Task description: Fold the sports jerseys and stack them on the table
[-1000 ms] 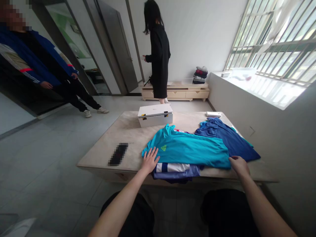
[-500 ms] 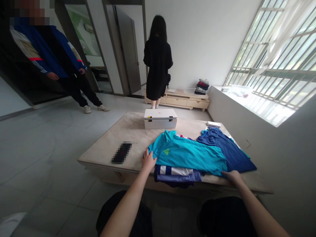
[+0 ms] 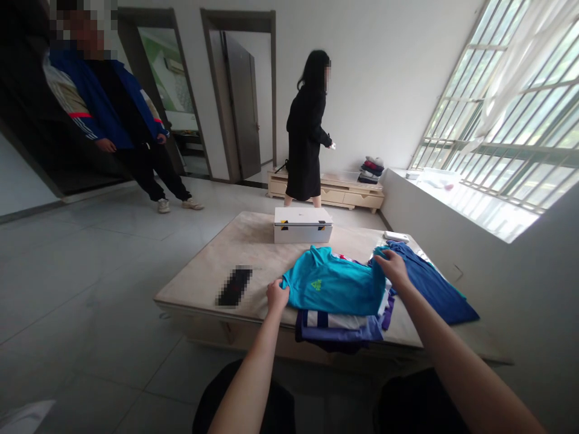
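Note:
A turquoise T-shirt (image 3: 339, 284) with a green logo lies over a small pile of clothes on the low platform (image 3: 199, 271). My left hand (image 3: 277, 295) pinches its left edge near the sleeve. Gripping the lifted right end of the shirt is my right hand (image 3: 392, 266), close to the platform's far right part. Beneath the shirt, white, navy and purple folded clothes (image 3: 339, 328) stick out at the front edge. A dark blue garment (image 3: 436, 283) is spread to the right, partly behind my right hand and forearm.
A white box (image 3: 303, 226) stands at the platform's back edge, a small white object (image 3: 396, 237) to its right. A blurred dark item (image 3: 234, 286) lies left. One person (image 3: 307, 132) is by a low cabinet (image 3: 353, 196); another (image 3: 122, 108) stands at left.
My right hand has moved up and left, folding the shirt's right end inward and uncovering more of the clothes below. The person in black has turned toward the right.

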`<state>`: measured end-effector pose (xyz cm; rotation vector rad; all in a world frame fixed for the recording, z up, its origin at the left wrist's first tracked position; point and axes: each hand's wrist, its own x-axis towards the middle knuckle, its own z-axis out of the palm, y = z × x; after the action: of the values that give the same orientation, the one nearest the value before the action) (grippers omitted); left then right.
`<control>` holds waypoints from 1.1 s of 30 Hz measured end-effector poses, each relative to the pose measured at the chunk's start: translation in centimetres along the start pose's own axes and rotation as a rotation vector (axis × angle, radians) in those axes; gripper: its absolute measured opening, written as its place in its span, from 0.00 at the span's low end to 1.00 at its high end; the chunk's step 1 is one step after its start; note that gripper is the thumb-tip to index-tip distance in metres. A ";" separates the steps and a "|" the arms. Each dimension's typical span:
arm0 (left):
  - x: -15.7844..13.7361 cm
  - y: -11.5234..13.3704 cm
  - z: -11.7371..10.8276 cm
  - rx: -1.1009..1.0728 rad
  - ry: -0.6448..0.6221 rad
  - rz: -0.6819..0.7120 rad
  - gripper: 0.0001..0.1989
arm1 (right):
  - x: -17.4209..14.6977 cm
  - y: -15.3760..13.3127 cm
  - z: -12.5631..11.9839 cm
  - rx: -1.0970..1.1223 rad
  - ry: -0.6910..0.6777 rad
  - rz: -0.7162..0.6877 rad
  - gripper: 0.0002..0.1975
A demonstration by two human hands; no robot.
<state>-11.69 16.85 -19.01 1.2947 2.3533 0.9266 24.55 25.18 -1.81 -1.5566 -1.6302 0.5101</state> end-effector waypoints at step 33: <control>-5.2 1.4 0.4 0.602 -0.251 0.604 0.42 | -11.7 7.3 6.7 -0.548 -0.260 -0.370 0.20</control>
<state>-7.71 13.23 -18.58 2.2760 2.1351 0.1301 23.00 16.73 -14.49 -1.5466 -2.3392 0.0618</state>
